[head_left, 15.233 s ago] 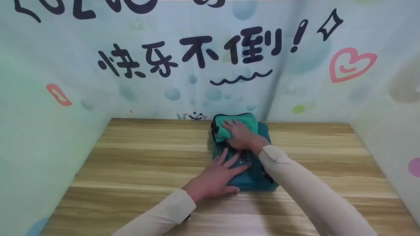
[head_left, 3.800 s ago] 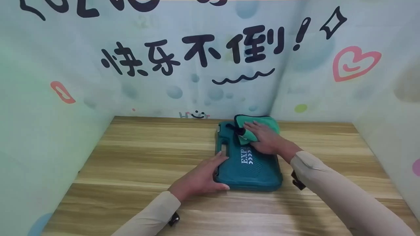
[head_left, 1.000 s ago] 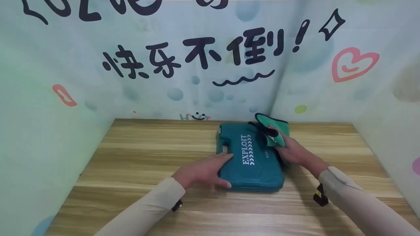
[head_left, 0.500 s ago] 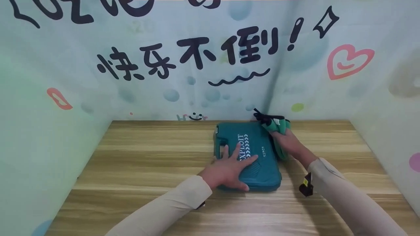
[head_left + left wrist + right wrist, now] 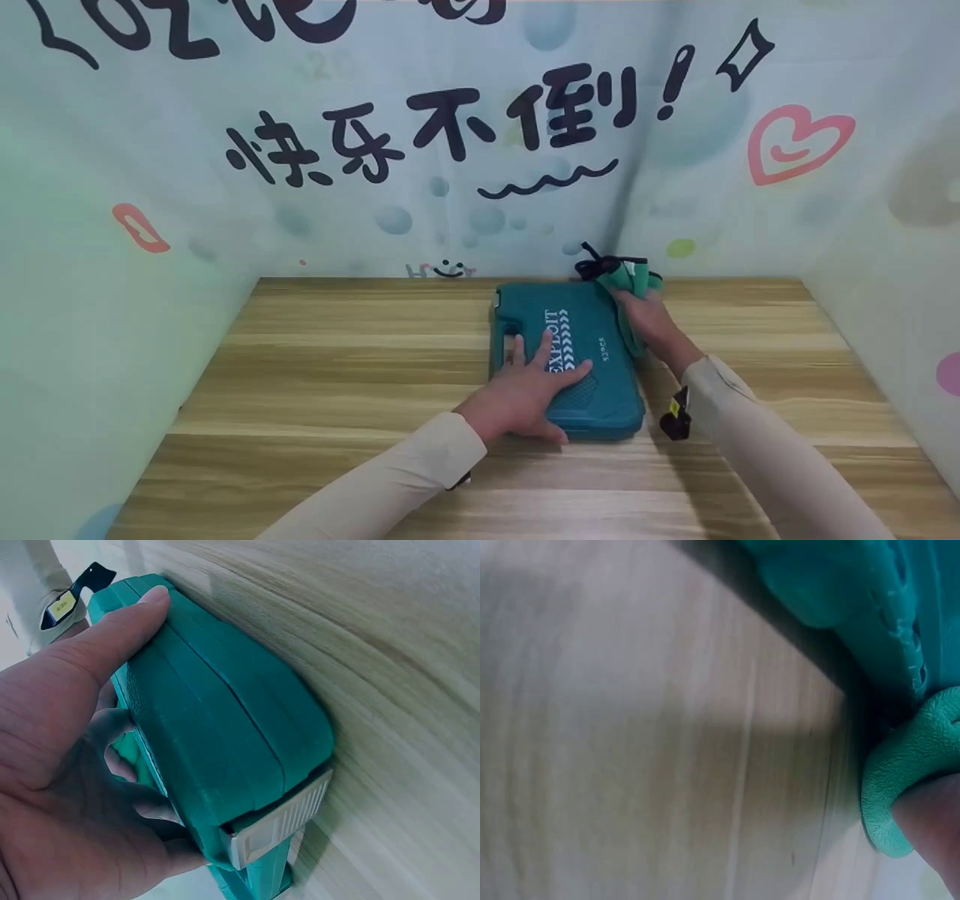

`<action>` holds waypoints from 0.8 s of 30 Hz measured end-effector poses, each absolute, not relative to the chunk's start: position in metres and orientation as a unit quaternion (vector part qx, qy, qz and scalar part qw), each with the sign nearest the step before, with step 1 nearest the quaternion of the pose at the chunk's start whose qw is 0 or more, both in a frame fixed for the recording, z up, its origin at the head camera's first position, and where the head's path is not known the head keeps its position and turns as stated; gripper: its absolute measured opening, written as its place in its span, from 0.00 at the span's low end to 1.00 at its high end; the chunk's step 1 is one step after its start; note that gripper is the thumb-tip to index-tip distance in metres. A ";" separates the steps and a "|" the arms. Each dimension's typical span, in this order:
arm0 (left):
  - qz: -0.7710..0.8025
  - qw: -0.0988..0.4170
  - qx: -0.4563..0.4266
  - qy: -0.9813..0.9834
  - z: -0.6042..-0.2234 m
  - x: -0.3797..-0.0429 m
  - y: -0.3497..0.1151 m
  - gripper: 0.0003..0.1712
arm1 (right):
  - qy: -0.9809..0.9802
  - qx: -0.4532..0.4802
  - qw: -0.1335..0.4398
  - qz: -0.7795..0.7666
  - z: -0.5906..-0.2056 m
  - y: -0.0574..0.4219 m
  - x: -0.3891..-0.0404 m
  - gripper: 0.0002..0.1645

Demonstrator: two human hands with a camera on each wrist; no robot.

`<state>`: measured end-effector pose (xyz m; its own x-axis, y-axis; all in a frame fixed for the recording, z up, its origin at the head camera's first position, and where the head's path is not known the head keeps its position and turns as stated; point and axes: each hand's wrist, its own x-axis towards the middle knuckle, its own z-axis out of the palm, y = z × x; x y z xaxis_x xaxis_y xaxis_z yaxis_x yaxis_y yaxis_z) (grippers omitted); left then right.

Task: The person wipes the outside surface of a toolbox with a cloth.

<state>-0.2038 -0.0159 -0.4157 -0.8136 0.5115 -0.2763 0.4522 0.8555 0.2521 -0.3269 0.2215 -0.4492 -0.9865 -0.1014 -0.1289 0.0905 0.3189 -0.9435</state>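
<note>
A teal hard plastic tool case (image 5: 607, 405), printed "EXPLOIT", lies flat on the wooden table. Spread across its lid is my left hand (image 5: 517, 401), fingers splayed and thumb at the near edge. In the left wrist view the thumb lies along the case's side, near a grey latch (image 5: 281, 821). My right hand (image 5: 660, 322) grips a bunched green cloth (image 5: 630, 277) with black trim against the far right side of the case. Up close in the right wrist view, the folded cloth (image 5: 922, 742) sits at the case's side wall (image 5: 817, 592).
The wood-grain table (image 5: 337, 375) ends at a printed backdrop (image 5: 337, 225) close behind the case. Pale side walls stand left and right. A small black wrist camera (image 5: 677, 416) hangs below the right sleeve.
Earlier the right hand moved the cloth across the lid; it has since gone over the right edge onto the side. The left hand has shifted from the left edge onto the lid.
</note>
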 end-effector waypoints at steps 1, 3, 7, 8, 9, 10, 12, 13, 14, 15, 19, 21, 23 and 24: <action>0.090 0.169 0.254 0.948 -0.415 -0.204 -0.016 0.60 | 0.807 -0.004 0.087 -0.584 -0.449 0.222 -0.327 0.31; 0.094 0.169 0.253 0.948 -0.415 -0.205 -0.016 0.59 | 0.804 -0.004 0.093 -0.587 -0.450 0.222 -0.326 0.32; 0.094 0.166 0.255 0.948 -0.416 -0.206 -0.015 0.59 | 0.798 -0.006 0.098 -0.595 -0.453 0.224 -0.320 0.35; 0.094 0.166 0.256 0.948 -0.417 -0.206 -0.015 0.59 | 0.798 0.000 0.099 -0.594 -0.454 0.224 -0.317 0.36; 0.094 0.165 0.257 0.948 -0.417 -0.206 -0.015 0.59 | 0.799 0.008 0.101 -0.592 -0.455 0.224 -0.315 0.38; 0.094 0.164 0.258 0.948 -0.417 -0.206 -0.015 0.59 | 0.800 0.016 0.104 -0.590 -0.455 0.224 -0.312 0.39; 0.097 0.161 0.259 0.947 -0.417 -0.206 -0.015 0.58 | 0.800 0.034 0.112 -0.588 -0.455 0.224 -0.307 0.40; 0.098 0.160 0.260 0.947 -0.416 -0.206 -0.016 0.58 | 0.801 0.040 0.116 -0.586 -0.455 0.223 -0.304 0.41; 0.099 0.157 0.260 0.948 -0.416 -0.207 -0.016 0.58 | 0.802 0.044 0.120 -0.584 -0.455 0.223 -0.302 0.41; 0.099 0.155 0.261 0.948 -0.416 -0.207 -0.016 0.58 | 0.801 0.047 0.122 -0.584 -0.454 0.223 -0.299 0.41; 0.101 0.149 0.265 0.947 -0.416 -0.207 -0.016 0.58 | 0.801 0.052 0.123 -0.584 -0.454 0.222 -0.289 0.43; 0.104 0.150 0.265 0.947 -0.417 -0.208 -0.016 0.58 | 0.803 0.056 0.119 -0.581 -0.454 0.222 -0.282 0.44; 0.106 0.147 0.268 0.946 -0.418 -0.208 -0.015 0.58 | 0.803 0.045 0.112 -0.583 -0.455 0.222 -0.275 0.42; 0.107 0.146 0.268 0.946 -0.419 -0.208 -0.015 0.58 | 0.804 0.039 0.107 -0.583 -0.455 0.222 -0.272 0.39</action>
